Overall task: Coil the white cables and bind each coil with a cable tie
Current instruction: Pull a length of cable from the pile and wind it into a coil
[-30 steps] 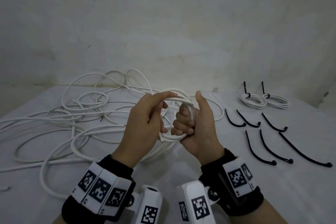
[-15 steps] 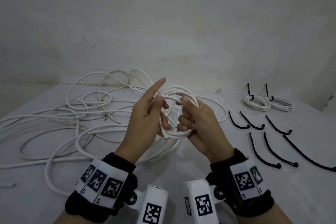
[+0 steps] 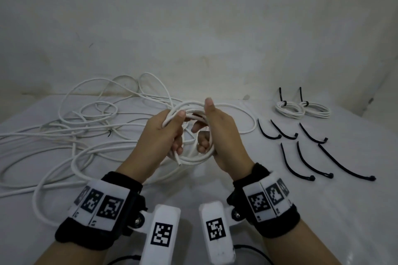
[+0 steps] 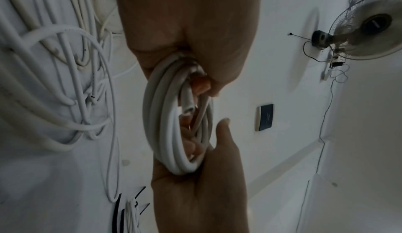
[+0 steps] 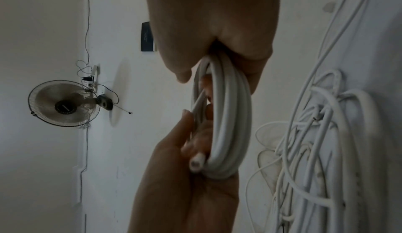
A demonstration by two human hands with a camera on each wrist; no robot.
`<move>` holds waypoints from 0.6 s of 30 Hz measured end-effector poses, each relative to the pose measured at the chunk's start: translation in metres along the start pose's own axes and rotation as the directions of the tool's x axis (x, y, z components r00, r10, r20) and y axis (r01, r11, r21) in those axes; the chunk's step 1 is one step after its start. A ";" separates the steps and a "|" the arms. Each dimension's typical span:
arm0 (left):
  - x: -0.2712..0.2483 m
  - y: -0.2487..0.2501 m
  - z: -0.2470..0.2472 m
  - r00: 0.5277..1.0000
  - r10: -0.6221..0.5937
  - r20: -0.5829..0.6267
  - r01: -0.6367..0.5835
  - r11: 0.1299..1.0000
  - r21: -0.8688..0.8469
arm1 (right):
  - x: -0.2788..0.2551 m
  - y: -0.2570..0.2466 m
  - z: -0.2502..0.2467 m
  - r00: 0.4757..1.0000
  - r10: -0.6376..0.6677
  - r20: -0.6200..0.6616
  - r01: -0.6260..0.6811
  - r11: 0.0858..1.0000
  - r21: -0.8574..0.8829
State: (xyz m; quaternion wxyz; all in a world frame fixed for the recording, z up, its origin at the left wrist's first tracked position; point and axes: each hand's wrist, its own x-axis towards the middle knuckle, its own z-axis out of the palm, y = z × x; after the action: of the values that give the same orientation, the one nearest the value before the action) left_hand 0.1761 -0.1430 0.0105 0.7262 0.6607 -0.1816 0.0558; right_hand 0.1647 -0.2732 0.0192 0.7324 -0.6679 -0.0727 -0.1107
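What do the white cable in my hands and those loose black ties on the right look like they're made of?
White cable coil: looks like a smooth, matte plastic jacket, probably PVC; the cut end shows a round solid-looking section, its core unclear. It holds curved loops, so fairly stiff yet flexible.
Black cable ties: thin, matte strips with a small head at one end, keeping a springy curve; likely nylon, though unconfirmed.

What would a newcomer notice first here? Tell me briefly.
First, both hands, the left hand and the right hand, gripping a white coil at the centre. Left of them sprawls a tangle of loose cable; right lie six black ties and, behind, two bound coils.
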 end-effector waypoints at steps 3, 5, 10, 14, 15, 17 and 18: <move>-0.001 -0.006 0.004 0.999 0.015 0.032 -0.017 0.997 0.074 | 0.002 -0.002 -0.010 0.996 0.074 0.041 -0.071 0.996 -0.053; -0.002 -0.008 0.007 0.998 -0.001 0.056 -0.003 0.997 0.073 | 0.003 -0.002 -0.013 0.994 0.110 0.025 -0.109 0.993 -0.054; -0.002 -0.004 0.009 0.980 -0.174 0.096 0.191 0.959 -0.209 | 0.006 -0.004 -0.015 0.997 0.065 -0.048 -0.062 0.997 0.053; -0.002 -0.001 0.016 0.922 -0.329 0.202 0.382 0.854 -0.352 | 0.000 0.000 -0.019 0.995 0.096 -0.039 -0.094 0.995 0.039; -0.002 -0.001 0.019 0.908 -0.360 0.216 0.416 0.839 -0.351 | -0.003 0.002 -0.022 0.995 0.100 -0.022 -0.100 0.995 -0.002; -0.005 -0.002 0.022 0.890 -0.400 0.220 0.453 0.834 -0.315 | -0.011 0.002 -0.030 0.994 0.104 0.022 -0.101 0.986 -0.132; -0.006 -0.001 0.023 0.885 -0.408 0.223 0.459 0.841 -0.287 | -0.014 0.001 -0.037 0.992 0.118 0.036 -0.108 0.974 -0.200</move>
State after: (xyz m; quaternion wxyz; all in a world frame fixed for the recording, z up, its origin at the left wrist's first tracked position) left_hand 0.1668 -0.1645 0.0086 0.8043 0.5551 -0.0888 -0.1924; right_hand 0.1497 -0.3094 0.0111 0.6655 -0.7429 -0.0406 -0.0598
